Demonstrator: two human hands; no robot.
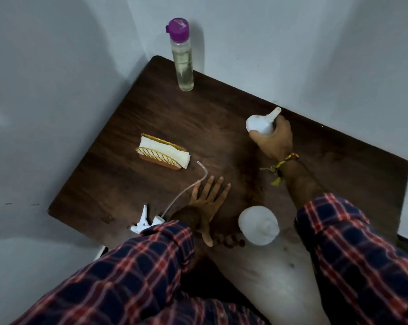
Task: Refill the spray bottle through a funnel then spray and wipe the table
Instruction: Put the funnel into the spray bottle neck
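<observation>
White plastic funnel (264, 124) is gripped by the right hand (274, 141) far right on the tabletop (127, 113), left hand (208, 198) laid flat with fingers spread, sprayer head (143, 221) off, so seating the funnel in the open spray bottle (258, 225) near the front edge is judged next.

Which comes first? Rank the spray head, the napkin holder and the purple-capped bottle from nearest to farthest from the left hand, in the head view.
From the left hand, flat on the table:
1. Spray head, right beside the wrist at the near edge; its tube passes the fingers.
2. Napkin holder, beyond the fingers, to the left.
3. Purple-capped bottle, upright at the far corner.
</observation>
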